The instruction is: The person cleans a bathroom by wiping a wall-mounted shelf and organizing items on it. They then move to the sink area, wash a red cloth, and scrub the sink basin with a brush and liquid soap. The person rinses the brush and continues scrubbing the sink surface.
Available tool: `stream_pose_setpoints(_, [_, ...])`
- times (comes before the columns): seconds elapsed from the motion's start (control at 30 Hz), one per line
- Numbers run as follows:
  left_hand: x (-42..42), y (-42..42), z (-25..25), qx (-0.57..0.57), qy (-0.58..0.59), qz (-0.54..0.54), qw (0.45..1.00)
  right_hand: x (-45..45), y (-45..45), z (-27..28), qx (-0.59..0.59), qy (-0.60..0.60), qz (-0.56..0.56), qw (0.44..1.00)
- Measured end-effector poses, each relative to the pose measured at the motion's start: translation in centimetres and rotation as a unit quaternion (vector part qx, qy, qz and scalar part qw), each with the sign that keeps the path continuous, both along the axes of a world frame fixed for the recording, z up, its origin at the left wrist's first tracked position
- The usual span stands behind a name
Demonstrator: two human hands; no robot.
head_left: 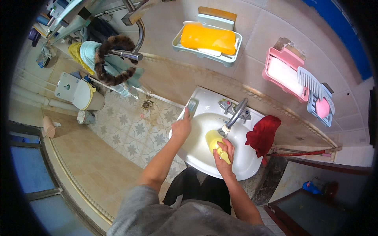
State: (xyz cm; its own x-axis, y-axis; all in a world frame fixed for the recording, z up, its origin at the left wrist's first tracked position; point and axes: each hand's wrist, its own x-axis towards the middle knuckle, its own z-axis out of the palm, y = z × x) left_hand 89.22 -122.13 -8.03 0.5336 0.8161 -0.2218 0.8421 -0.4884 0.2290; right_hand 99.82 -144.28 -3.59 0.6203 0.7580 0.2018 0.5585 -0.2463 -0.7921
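In front of me is a white ceramic washbasin [192,160] with a chrome faucet [237,115] at its back. My right hand [225,156] grips a yellow pump bottle [213,141] by its top, tilted over the bowl below the spout. At the basin's left rim, my left hand [181,125] has a finger on a small translucent object [192,106], perhaps a brush; whether the hand holds it I cannot tell. A dark red cloth [264,134] hangs over the right rim.
Wall racks above hold an orange soap box [208,38], a white item in a pink dish [265,72], and a comb [311,81]. Towels [91,57] and a furry headband [102,69] hang upper left. A toilet [81,94] stands on the patterned floor at far left.
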Motion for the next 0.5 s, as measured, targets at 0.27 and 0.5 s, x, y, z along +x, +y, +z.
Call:
stream_pose_setpoints(0.27, [5.1,4.8,-1.0,0.048,-0.013,-0.023,0.998,-1.2,-0.9,-0.3,-0.014,-0.020,0.055,0.998])
stream_pose_setpoints(0.5, [-10.7,-2.5,3.9,-0.086,0.123,-0.071,0.986,-1.1,-1.0,-0.5,0.004,-0.020,0.057,0.998])
